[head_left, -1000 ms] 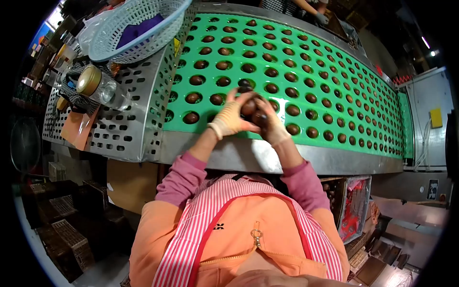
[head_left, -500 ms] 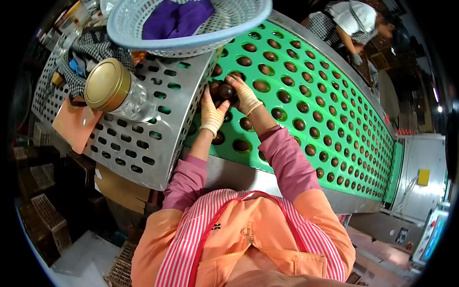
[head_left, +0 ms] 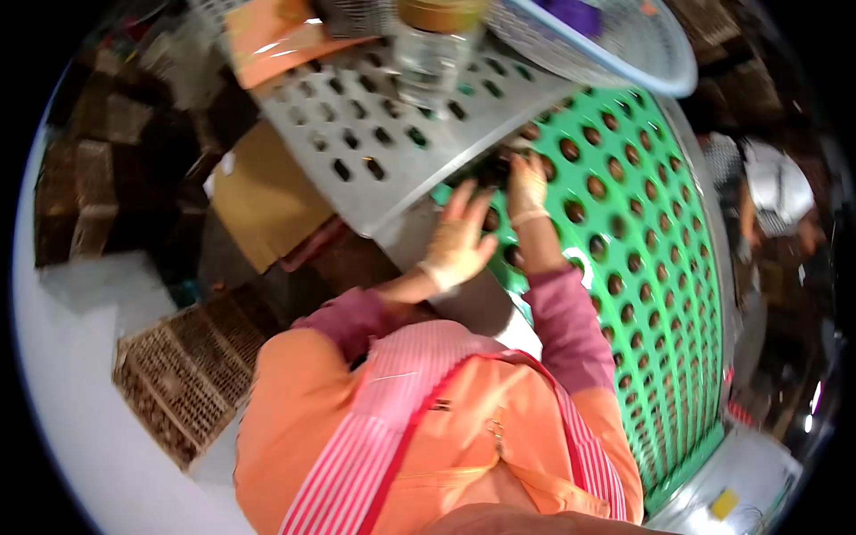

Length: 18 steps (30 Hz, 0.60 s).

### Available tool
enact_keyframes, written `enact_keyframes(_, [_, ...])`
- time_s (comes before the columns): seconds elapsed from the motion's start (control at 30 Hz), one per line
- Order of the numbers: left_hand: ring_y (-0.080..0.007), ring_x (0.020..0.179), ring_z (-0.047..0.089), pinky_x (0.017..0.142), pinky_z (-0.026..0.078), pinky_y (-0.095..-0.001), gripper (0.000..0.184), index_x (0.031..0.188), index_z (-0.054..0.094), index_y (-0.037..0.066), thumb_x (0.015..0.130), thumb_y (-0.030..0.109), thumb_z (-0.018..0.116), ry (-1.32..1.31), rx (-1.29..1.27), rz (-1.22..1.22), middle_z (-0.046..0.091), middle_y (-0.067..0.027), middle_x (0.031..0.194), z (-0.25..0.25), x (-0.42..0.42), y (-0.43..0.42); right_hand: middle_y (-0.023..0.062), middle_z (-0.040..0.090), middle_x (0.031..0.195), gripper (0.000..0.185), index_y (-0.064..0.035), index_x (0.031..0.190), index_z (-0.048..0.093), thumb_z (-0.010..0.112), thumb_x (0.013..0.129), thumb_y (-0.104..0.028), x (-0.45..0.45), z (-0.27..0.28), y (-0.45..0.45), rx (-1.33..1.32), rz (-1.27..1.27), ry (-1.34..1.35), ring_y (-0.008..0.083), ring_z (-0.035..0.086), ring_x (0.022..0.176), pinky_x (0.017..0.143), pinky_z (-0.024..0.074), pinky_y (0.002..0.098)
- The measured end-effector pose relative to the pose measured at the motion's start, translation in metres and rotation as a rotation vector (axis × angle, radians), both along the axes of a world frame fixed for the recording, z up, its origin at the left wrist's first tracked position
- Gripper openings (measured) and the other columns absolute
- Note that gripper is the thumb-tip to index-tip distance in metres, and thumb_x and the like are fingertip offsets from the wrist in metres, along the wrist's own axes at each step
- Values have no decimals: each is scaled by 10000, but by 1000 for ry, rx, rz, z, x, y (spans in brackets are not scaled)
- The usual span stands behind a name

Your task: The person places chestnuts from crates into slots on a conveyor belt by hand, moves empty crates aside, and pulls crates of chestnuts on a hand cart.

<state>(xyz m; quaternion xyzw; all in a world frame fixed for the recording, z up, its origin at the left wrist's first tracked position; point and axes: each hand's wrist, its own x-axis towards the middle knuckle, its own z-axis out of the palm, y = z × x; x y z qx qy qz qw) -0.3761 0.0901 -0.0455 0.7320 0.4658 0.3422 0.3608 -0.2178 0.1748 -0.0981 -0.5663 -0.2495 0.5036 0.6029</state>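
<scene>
My left hand [head_left: 456, 241], in a pale glove with bare fingertips, has its fingers spread just off the near edge of the green tray [head_left: 624, 232]; nothing shows in it. My right hand [head_left: 528, 189] reaches over the tray's corner beside the perforated metal plate [head_left: 401, 169]. Its fingertips are at dark brown round pieces in the shadow there, and whether it grips one is blurred. Brown egg-shaped pieces such as this one [head_left: 575, 210] lie in the rows of round hollows.
A gold-lidded clear jar [head_left: 430, 67] and an orange packet [head_left: 276, 40] are on the metal plate. A blue basket [head_left: 615, 53] holds purple cloth. Cardboard [head_left: 267, 196] and a wicker crate [head_left: 192, 374] are at left. Another person [head_left: 776, 183] is across the tray.
My view has turned toward the left end. My hands, earlier close together around brown pieces, are now apart, and my left hand has opened and drawn back toward me.
</scene>
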Motion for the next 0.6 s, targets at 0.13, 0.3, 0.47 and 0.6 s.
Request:
enact_keyframes(0.13, [-443, 1327, 329, 1085, 356, -470, 713, 1401, 423, 112, 751, 119, 716, 2, 2, -27, 281, -224, 1481, -1, -42, -63, 238, 480, 1335, 588, -25, 1362, 405, 623, 845, -199, -18, -4, -10, -142, 83, -1200, 375, 491, 1209, 1025, 411, 434])
enact_keyframes(0.3, [-388, 1340, 353, 1079, 384, -440, 671, 1382, 460, 136, 757, 122, 705, 87, -126, 49, 300, -173, 1496, 6, -92, -125, 262, 465, 1334, 601, 31, 1372, 347, 600, 882, -208, -35, -1, 13, -52, -138, -652, 363, 459, 1229, 1059, 356, 403])
enact_keyframes(0.47, [-399, 1343, 356, 1086, 376, -434, 662, 1393, 448, 142, 772, 99, 675, 166, -92, 193, 294, -193, 1496, 6, -153, -160, 145, 510, 1375, 681, -88, 1471, 332, 456, 958, -518, -62, 1, 15, 15, -286, -160, 293, 508, 1188, 1021, 381, 406])
enact_keyframes(0.6, [-425, 1342, 344, 1091, 364, -441, 654, 1401, 435, 133, 790, 92, 662, 149, -146, 286, 270, -218, 1494, 8, -185, -176, 101, 457, 1438, 777, -140, 1467, 370, 482, 888, -646, -77, -2, 5, 215, -77, 290, 281, 438, 1288, 1069, 343, 429])
